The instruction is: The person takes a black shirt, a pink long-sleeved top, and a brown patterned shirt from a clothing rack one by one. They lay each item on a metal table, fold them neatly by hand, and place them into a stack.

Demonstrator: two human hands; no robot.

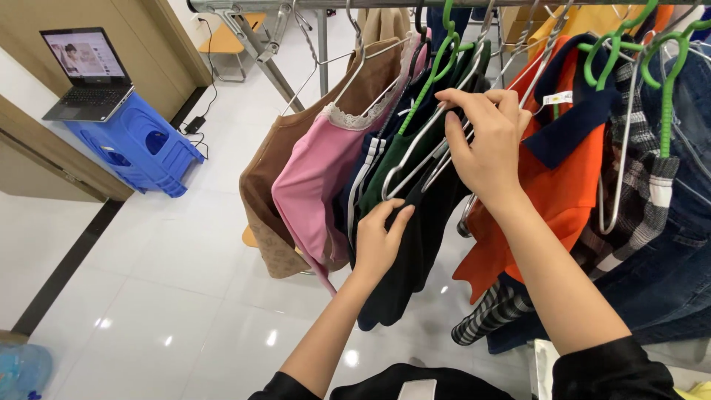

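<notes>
The left hand [379, 241] pinched the black garment [415, 244] hanging on the rail [311, 4], while the right hand [485, 141], raised higher, closed fingers round its metal hanger [415, 159] (beside an orange shirt [563, 178]).

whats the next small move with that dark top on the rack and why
Probably lift the metal hanger up toward the rail. The right hand already grips the hanger wires among the crowded clothes, and the left hand pinches the dark garment below, steadying it. The pink top hangs close beside, so a short lift looks safest.
</notes>
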